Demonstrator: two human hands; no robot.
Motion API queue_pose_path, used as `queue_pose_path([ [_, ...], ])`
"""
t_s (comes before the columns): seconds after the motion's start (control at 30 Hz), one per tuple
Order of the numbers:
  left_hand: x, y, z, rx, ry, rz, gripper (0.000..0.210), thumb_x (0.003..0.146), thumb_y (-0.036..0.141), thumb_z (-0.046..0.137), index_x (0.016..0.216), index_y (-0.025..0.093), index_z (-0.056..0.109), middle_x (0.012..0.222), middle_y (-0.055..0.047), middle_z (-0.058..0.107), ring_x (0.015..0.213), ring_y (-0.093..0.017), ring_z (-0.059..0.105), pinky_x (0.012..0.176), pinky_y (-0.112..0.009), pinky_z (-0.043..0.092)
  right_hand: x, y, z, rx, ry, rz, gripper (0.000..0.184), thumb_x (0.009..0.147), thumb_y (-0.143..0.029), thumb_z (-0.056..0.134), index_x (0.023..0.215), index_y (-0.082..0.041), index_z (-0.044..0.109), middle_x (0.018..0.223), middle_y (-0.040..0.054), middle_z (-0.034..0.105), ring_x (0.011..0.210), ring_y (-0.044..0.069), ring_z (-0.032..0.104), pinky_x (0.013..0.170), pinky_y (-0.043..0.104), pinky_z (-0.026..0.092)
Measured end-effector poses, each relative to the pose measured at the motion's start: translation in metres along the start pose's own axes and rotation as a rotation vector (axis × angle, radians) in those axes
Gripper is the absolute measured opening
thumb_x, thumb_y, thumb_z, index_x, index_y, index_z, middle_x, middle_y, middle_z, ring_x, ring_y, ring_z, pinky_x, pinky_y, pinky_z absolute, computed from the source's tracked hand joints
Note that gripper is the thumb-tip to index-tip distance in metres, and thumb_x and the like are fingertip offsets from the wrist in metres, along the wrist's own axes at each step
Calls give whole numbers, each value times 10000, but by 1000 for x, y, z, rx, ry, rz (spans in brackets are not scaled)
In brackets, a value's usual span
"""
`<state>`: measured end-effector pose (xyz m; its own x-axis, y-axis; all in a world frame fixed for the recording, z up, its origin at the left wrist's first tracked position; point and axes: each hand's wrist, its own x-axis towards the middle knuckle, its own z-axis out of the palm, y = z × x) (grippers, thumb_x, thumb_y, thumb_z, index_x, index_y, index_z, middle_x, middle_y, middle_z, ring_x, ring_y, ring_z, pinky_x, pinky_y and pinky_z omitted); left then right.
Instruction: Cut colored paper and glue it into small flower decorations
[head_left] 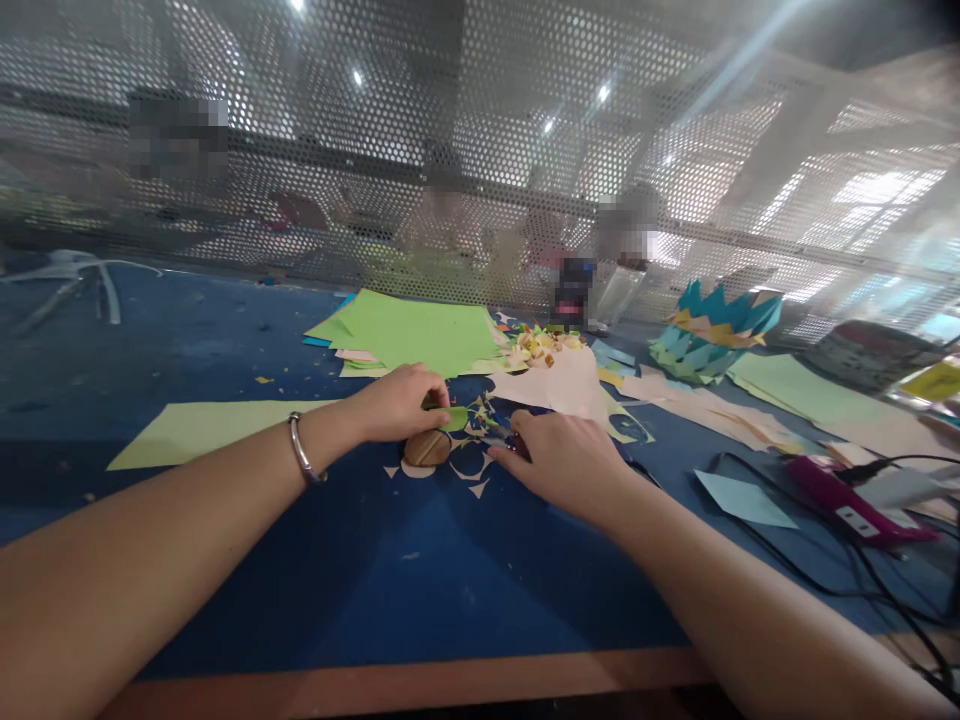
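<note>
My left hand (409, 402) pinches a small piece of green paper (453, 418). Just below it a round brown wooden-looking block (427, 448) sits on a pale paper disc. Opposite, my right hand (562, 455) is closed around the handle of a pair of scissors (498, 436), whose blades point left toward the green piece. The fingers partly cover the handle. Between and below the hands lie curved and triangular paper offcuts (478, 490). A pale pink sheet (559, 385) with a cut edge lies just beyond my right hand.
Stacked green sheets (420, 330) and a heap of small paper pieces (547, 346) lie farther back. A long pale-green strip (202, 432) is at left. Rightward are a teal zigzag paper crown (712, 330), a purple power strip (855, 505) and black cables. A perforated metal screen (390, 140) rises behind.
</note>
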<state>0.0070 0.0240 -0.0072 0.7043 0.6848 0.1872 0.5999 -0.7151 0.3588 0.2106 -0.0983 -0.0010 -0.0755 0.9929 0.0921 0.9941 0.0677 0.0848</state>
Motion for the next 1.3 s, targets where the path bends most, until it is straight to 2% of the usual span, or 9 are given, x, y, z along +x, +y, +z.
queue_pose_path([
  [0.1, 0, 1, -2, -114, 49, -29, 178, 792, 335, 682, 882, 182, 665, 849, -58, 692, 765, -201, 627, 688, -303, 443, -2, 0, -1, -10, 4, -4, 391, 971, -544, 514, 908, -193, 675, 779, 97, 733, 799, 300, 718, 621, 333, 389],
  [0.27, -3, 2, -9, -642, 296, -162, 418, 757, 273, 759, 1127, 170, 595, 760, 3, 645, 676, -152, 626, 629, -276, 460, -7, -6, -5, -82, 19, -14, 441, 1000, -551, 476, 952, -163, 680, 859, 130, 748, 834, 318, 718, 614, 346, 403],
  [0.43, -7, 11, -11, -924, 332, -263, 309, 769, 236, 767, 992, 178, 561, 709, 20, 620, 606, -137, 662, 551, -248, 439, -11, -26, -5, -19, 229, -163, 360, 1025, -498, 471, 1030, -185, 650, 984, 115, 726, 936, 280, 671, 637, 326, 403],
  [0.6, -9, 17, -7, -912, 390, -231, 224, 802, 304, 733, 878, 191, 556, 703, 27, 620, 571, -133, 663, 494, -232, 385, -1, -44, 5, 50, 277, -411, 234, 1002, -382, 546, 1060, -183, 655, 1045, 97, 720, 1046, 274, 599, 696, 334, 432],
  [0.7, -9, 14, -4, -829, 460, -188, 191, 784, 304, 739, 812, 184, 593, 689, 28, 603, 588, -113, 598, 504, -233, 359, 10, -45, 13, 25, 255, -431, 185, 978, -340, 583, 1005, -182, 674, 982, 93, 727, 1001, 279, 598, 729, 354, 445],
  [0.8, -8, 10, -2, -755, 519, -195, 188, 737, 281, 772, 727, 176, 616, 681, 25, 583, 599, -103, 524, 555, -244, 391, 19, -38, 15, 28, 287, -360, 200, 993, -320, 558, 957, -176, 692, 927, 96, 725, 951, 277, 609, 767, 378, 450],
  [0.93, -9, 13, -2, -972, 476, -285, 212, 678, 167, 792, 751, 180, 593, 682, 29, 590, 612, -109, 555, 607, -255, 454, 21, -25, 15, 119, 401, -240, 165, 980, -289, 577, 1016, -179, 696, 960, 92, 728, 970, 282, 623, 795, 389, 468],
  [1.13, -17, 32, -6, -1253, 255, -389, 281, 705, 81, 782, 935, 151, 637, 773, -9, 683, 700, -130, 656, 659, -253, 512, 15, -17, 15, 281, 721, -344, 219, 984, -300, 595, 1152, -166, 641, 1106, 105, 700, 1038, 271, 620, 911, 413, 499],
  [1.3, -21, 42, -7, -1325, 129, -392, 188, 751, 67, 748, 915, 120, 672, 826, -50, 719, 728, -138, 697, 679, -242, 537, 11, -15, 13, 298, 773, -411, 173, 974, -215, 586, 1126, -178, 663, 1131, 121, 668, 1039, 270, 621, 897, 419, 522],
])
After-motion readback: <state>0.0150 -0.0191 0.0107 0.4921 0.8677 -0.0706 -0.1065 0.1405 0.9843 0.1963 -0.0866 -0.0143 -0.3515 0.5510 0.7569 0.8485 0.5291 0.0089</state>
